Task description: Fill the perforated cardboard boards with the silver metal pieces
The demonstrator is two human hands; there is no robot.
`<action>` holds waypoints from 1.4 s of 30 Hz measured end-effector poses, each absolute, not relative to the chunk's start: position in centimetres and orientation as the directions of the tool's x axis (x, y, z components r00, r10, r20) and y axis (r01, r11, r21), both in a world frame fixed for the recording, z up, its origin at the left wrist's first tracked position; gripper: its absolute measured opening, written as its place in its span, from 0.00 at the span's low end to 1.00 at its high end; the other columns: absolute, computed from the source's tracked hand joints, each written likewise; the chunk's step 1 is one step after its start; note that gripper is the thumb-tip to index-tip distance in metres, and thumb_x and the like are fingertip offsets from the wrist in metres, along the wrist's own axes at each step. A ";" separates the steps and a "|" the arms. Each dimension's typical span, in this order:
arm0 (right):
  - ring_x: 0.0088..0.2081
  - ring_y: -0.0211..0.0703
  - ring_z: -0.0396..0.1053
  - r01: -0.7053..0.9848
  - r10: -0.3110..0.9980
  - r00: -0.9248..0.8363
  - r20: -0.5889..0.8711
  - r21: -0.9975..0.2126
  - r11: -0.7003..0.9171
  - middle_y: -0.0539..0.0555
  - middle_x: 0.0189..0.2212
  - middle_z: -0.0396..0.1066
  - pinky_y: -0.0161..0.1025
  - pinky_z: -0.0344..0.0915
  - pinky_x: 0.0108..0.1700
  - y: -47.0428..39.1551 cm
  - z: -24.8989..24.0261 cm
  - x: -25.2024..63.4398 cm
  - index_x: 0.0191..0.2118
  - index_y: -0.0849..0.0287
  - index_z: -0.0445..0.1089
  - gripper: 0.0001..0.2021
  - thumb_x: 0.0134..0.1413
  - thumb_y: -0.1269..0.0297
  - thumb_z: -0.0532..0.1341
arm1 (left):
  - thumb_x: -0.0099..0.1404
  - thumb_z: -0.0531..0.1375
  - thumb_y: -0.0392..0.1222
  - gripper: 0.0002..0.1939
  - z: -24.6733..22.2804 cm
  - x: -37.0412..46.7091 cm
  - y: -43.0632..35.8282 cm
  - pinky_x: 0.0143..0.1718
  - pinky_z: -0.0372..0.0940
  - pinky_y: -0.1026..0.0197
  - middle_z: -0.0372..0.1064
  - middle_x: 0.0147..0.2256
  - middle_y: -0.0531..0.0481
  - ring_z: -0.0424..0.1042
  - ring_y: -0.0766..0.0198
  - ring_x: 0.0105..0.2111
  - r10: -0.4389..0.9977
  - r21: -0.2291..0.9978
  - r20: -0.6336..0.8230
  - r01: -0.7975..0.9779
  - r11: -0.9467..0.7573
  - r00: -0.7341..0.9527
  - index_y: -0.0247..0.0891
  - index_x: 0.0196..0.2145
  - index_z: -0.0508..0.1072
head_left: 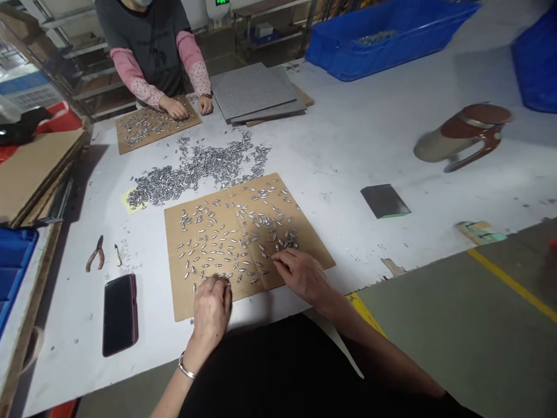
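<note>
A brown cardboard sheet [191,310] lies in front of me, strewn with many small silver spindle-shaped metal pieces [210,259]. My left hand [212,307] rests at its near edge with the fingers curled together; whatever they hold is hidden. On the sheet's right side, my right hand [304,277] pinches a tiny metal piece [270,256] between thumb and forefinger. More loose pieces lie close beyond those fingertips. Past the cardboard spreads a large heap of the same metal pieces [204,165] on the white table [339,157].
Across the table a co-worker's hand [174,108] works over another cardboard sheet [124,145]. Left of me lie a phone [119,313], pliers [96,254] and a small white-handled tool [117,255]. To the right are a dark block [385,201], a jug [461,136] and a blue bin [383,52].
</note>
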State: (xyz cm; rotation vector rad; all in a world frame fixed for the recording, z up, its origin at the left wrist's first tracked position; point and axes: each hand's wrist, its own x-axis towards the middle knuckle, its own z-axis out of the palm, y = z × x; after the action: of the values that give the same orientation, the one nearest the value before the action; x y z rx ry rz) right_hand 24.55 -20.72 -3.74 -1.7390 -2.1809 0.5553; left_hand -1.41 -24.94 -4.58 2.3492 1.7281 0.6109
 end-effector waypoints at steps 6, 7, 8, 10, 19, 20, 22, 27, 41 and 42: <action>0.41 0.43 0.73 0.880 0.983 -0.179 -0.033 -0.453 0.145 0.54 0.38 0.77 0.36 0.64 0.44 -20.8 -3.9 25.5 0.41 0.55 0.76 0.10 0.68 0.66 0.57 | 0.75 0.54 0.42 0.10 -3.9 -2.0 -24.5 0.42 0.74 0.53 0.75 0.37 0.46 0.77 0.58 0.38 0.929 0.480 0.280 0.802 -0.355 0.243 0.41 0.39 0.75; 0.41 0.43 0.73 0.882 0.981 -0.190 -0.036 -0.445 0.155 0.54 0.39 0.77 0.36 0.64 0.45 -20.6 -3.9 25.3 0.41 0.56 0.76 0.10 0.68 0.66 0.57 | 0.74 0.54 0.42 0.10 -3.6 -2.1 -24.4 0.42 0.74 0.53 0.75 0.37 0.46 0.77 0.58 0.38 0.927 0.490 0.300 0.797 -0.353 0.226 0.41 0.40 0.75; 0.42 0.43 0.73 0.888 0.980 -0.197 -0.042 -0.431 0.160 0.54 0.39 0.77 0.36 0.64 0.45 -20.3 -3.9 25.0 0.42 0.56 0.76 0.09 0.68 0.66 0.57 | 0.74 0.55 0.43 0.10 -3.4 -2.3 -24.3 0.41 0.74 0.54 0.75 0.36 0.46 0.77 0.58 0.37 0.925 0.497 0.316 0.794 -0.351 0.211 0.41 0.40 0.75; 0.42 0.43 0.73 0.905 0.977 -0.204 -0.063 -0.393 0.164 0.55 0.40 0.76 0.37 0.64 0.46 -19.6 -3.9 24.5 0.42 0.56 0.76 0.09 0.69 0.65 0.57 | 0.74 0.55 0.43 0.10 -3.0 -2.6 -24.1 0.40 0.75 0.55 0.75 0.36 0.46 0.77 0.59 0.36 0.926 0.512 0.326 0.788 -0.341 0.189 0.41 0.41 0.76; 0.40 0.42 0.72 0.911 0.952 -0.279 -0.122 -0.346 0.223 0.55 0.36 0.74 0.37 0.64 0.45 -19.6 -3.5 24.3 0.35 0.58 0.74 0.08 0.66 0.69 0.59 | 0.73 0.56 0.42 0.09 -3.3 -3.1 -23.9 0.39 0.75 0.55 0.76 0.35 0.46 0.77 0.58 0.36 0.933 0.512 0.305 0.793 -0.331 0.192 0.40 0.39 0.76; 0.40 0.42 0.72 0.906 0.948 -0.291 -0.129 -0.355 0.230 0.54 0.36 0.74 0.37 0.64 0.45 -19.9 -3.3 24.3 0.35 0.58 0.75 0.08 0.66 0.69 0.59 | 0.73 0.56 0.42 0.09 -3.4 -3.1 -23.9 0.40 0.75 0.55 0.76 0.36 0.46 0.77 0.58 0.36 0.932 0.515 0.307 0.789 -0.335 0.195 0.40 0.39 0.76; 0.40 0.41 0.72 0.901 0.945 -0.294 -0.142 -0.371 0.224 0.54 0.36 0.74 0.36 0.63 0.45 -20.1 -2.8 24.4 0.36 0.57 0.75 0.09 0.67 0.69 0.59 | 0.73 0.57 0.41 0.08 -3.4 -3.1 -23.8 0.41 0.75 0.55 0.76 0.36 0.46 0.78 0.58 0.37 0.929 0.523 0.309 0.779 -0.345 0.204 0.40 0.40 0.76; 0.43 0.43 0.73 0.916 0.954 -0.264 -0.143 -0.347 0.201 0.55 0.40 0.75 0.37 0.63 0.46 -18.6 -2.3 23.4 0.40 0.56 0.75 0.09 0.69 0.63 0.58 | 0.73 0.56 0.41 0.08 -3.1 -2.9 -23.4 0.43 0.75 0.53 0.77 0.38 0.46 0.78 0.58 0.40 0.926 0.526 0.312 0.774 -0.353 0.211 0.41 0.41 0.76; 0.40 0.46 0.74 0.879 0.863 -0.457 -0.217 -0.259 0.400 0.59 0.40 0.76 0.36 0.63 0.41 -15.5 -2.3 20.3 0.39 0.60 0.76 0.12 0.68 0.68 0.54 | 0.74 0.56 0.42 0.09 -3.2 -3.1 -23.8 0.40 0.75 0.56 0.76 0.35 0.47 0.78 0.60 0.35 0.918 0.517 0.344 0.776 -0.361 0.197 0.41 0.39 0.76; 0.40 0.45 0.73 0.883 0.871 -0.444 -0.212 -0.267 0.385 0.58 0.39 0.76 0.36 0.62 0.41 -15.3 -2.3 20.5 0.39 0.59 0.76 0.12 0.68 0.67 0.54 | 0.74 0.56 0.42 0.09 -3.2 -3.1 -23.8 0.40 0.75 0.56 0.76 0.35 0.47 0.78 0.60 0.36 0.917 0.519 0.346 0.773 -0.364 0.199 0.41 0.39 0.76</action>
State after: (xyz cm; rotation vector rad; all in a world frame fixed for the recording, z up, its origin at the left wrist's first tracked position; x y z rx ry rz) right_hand 20.46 -15.34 -2.29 -1.6757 -2.6453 0.5467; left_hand -3.07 -23.80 -3.23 2.2424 1.6159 0.9074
